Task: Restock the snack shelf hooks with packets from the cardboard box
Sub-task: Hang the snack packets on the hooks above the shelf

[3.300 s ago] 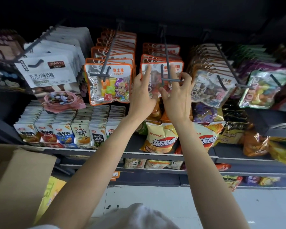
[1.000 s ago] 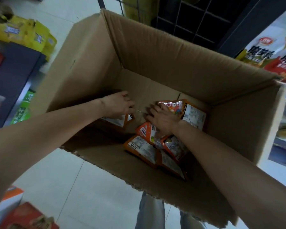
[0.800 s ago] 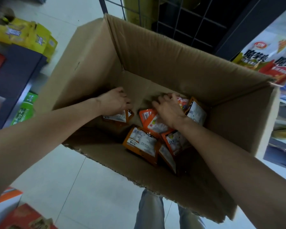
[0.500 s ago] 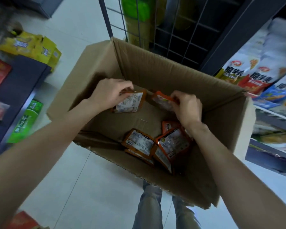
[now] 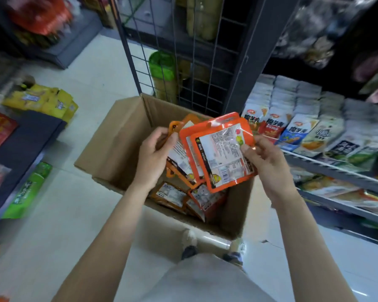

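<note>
Item: open brown cardboard box (image 5: pixel 118 140) on pale tiled floor (image 5: pixel 59 214), centre frame. Our left hand (image 5: pixel 154 156) pinches orange-edged plastic snack packets (image 5: pixel 179 158) above box. Our right hand (image 5: pixel 263 159) grips fanned orange-bordered packets (image 5: pixel 223 153), label side up. Loose orange packets (image 5: pixel 190 197) in box, 6 o'clock of hands. Stocked shelf (image 5: pixel 336 173) at 3 o'clock.

- One head-worn, wide-angle view looks steeply down from above, close over both forearms.
- The cardboard box (image 5: pixel 118 144) fills the frame's centre, on the floor (image 5: pixel 59 214).
- Shelves (image 5: pixel 336 171) run along the right edge, bent by the lens.
</note>
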Tool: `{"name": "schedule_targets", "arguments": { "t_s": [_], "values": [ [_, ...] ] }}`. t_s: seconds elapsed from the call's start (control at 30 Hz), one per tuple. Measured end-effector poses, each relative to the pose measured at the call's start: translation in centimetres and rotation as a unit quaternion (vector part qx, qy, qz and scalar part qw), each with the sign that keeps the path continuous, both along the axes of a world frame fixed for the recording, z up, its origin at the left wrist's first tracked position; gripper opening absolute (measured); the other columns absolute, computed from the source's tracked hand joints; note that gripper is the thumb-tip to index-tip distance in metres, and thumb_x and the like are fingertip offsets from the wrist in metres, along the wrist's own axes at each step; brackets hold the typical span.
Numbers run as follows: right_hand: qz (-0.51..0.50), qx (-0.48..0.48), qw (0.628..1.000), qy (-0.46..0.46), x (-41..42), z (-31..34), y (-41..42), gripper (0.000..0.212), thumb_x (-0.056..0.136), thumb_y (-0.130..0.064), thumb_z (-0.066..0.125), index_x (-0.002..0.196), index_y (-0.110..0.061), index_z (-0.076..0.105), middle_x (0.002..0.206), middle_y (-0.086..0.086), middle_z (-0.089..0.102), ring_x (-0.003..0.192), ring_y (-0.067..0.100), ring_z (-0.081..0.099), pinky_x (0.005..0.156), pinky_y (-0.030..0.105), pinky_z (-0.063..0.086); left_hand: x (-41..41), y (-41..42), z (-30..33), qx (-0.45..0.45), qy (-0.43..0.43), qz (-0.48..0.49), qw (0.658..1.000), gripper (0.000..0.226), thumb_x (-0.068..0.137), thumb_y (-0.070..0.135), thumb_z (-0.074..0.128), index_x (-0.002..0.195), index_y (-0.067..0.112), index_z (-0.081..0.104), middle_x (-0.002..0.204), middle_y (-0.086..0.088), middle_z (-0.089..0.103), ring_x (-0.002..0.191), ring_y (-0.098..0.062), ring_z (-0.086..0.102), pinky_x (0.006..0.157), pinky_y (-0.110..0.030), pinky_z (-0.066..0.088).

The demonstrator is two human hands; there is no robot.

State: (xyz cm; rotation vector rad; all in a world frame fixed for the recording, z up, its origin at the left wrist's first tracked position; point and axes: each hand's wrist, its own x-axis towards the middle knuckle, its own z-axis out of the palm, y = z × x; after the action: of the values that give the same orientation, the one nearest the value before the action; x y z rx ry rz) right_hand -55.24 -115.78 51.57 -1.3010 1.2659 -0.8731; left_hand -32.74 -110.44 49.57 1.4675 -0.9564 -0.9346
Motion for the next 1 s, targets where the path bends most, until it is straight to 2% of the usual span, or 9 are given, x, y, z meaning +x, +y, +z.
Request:
{"name": "schedule_targets", "arguments": {
  "t_s": [0.1,0.23,0.33,0.5,0.57,0.67,0.77,0.87,1.0],
  "values": [
    [-0.020,-0.007,1.000,-0.006,-0.8,1.0,0.5,0.013,0.079,-0.034,0.070,0.091,-0.028,0.071,0.099,0.005,0.072,0.097,0.028,0.066,0.087,0.050,0.054,-1.3,0.5,2.1,-0.028,-0.008,-0.022,0.999,0.010,0.093,0.027,0.055,0.090,0.020,0.061,0.081,0.005,0.069,0.077,-0.009,0.066,0.067,-0.019,0.050],
    [-0.049,-0.001,0.999,-0.009,-1.9,2.1,1.0,0.014,0.091,-0.007,0.062,0.091,-0.021,0.066,0.093,0.000,0.070,0.093,0.023,0.065,0.082,0.043,0.055,-2.6,0.3,3.9,-0.013,-0.023,-0.039,0.999,0.019,0.085,0.041,0.053,0.087,0.023,0.060,0.079,0.009,0.067,0.074,-0.003,0.065,0.067,-0.018,0.051],
    [-0.052,-0.009,0.999,0.001,-2.9,2.6,1.7,0.014,0.092,-0.008,0.061,0.096,-0.020,0.066,0.098,0.003,0.070,0.099,0.027,0.066,0.081,0.042,0.057,-3.6,0.4,4.2,-0.005,-0.052,-0.063,0.997,0.020,0.082,0.040,0.059,0.090,0.021,0.061,0.083,0.009,0.069,0.077,-0.004,0.068,0.067,-0.017,0.052],
    [-0.061,-0.024,0.997,0.034,-5.5,2.7,2.2,0.014,0.092,-0.014,0.062,0.103,-0.020,0.067,0.099,-0.003,0.072,0.093,0.016,0.068,0.073,0.032,0.058,-5.5,0.8,4.1,-0.003,-0.104,-0.049,0.993,0.018,0.088,0.028,0.063,0.097,0.011,0.062,0.091,0.002,0.071,0.082,-0.009,0.070,0.067,-0.023,0.057],
    [-0.132,-0.068,0.987,0.059,-7.3,3.0,2.2,0.015,0.092,-0.013,0.062,0.102,-0.022,0.067,0.092,-0.013,0.071,0.084,0.004,0.066,0.072,0.032,0.055,-6.9,1.1,4.1,-0.005,-0.124,-0.024,0.992,0.019,0.090,0.029,0.062,0.096,0.010,0.061,0.092,0.001,0.071,0.083,-0.008,0.070,0.066,-0.024,0.057],
    [-0.242,-0.216,0.945,0.047,-10.0,5.2,2.5,0.022,0.092,-0.010,0.060,0.095,-0.031,0.065,0.076,-0.027,0.066,0.072,-0.009,0.058,0.069,0.015,0.046,-9.9,1.3,4.3,0.004,-0.123,0.011,0.992,0.015,0.091,0.029,0.061,0.092,0.014,0.057,0.089,0.006,0.069,0.080,-0.004,0.069,0.061,-0.017,0.054],
    [-0.149,-0.422,0.884,0.134,-11.9,6.2,2.9,0.018,0.091,-0.006,0.061,0.098,-0.018,0.072,0.087,-0.012,0.072,0.082,0.003,0.061,0.079,0.015,0.047,-14.2,1.2,5.2,0.002,-0.119,0.011,0.993,0.011,0.092,0.027,0.060,0.089,0.017,0.056,0.086,0.008,0.069,0.077,-0.004,0.069,0.060,-0.017,0.054],
    [0.007,-0.501,0.833,0.235,-14.0,4.4,3.3,0.014,0.087,-0.013,0.065,0.097,-0.015,0.076,0.102,-0.001,0.073,0.102,0.019,0.064,0.097,0.044,0.046,-19.4,1.4,6.6,-0.050,-0.057,0.027,0.997,0.011,0.094,0.018,0.058,0.083,0.017,0.060,0.073,0.010,0.068,0.069,-0.003,0.064,0.059,-0.017,0.048],
    [0.128,-0.384,0.888,0.219,-20.6,4.0,3.4,0.031,0.093,-0.046,0.052,0.108,-0.028,0.073,0.143,0.005,0.046,0.138,0.031,0.030,0.108,0.056,0.028,-25.4,2.1,7.3,-0.060,-0.085,0.026,0.994,0.014,0.093,0.020,0.059,0.081,0.024,0.062,0.073,0.011,0.069,0.071,-0.006,0.065,0.064,-0.022,0.051]
  ]
}}
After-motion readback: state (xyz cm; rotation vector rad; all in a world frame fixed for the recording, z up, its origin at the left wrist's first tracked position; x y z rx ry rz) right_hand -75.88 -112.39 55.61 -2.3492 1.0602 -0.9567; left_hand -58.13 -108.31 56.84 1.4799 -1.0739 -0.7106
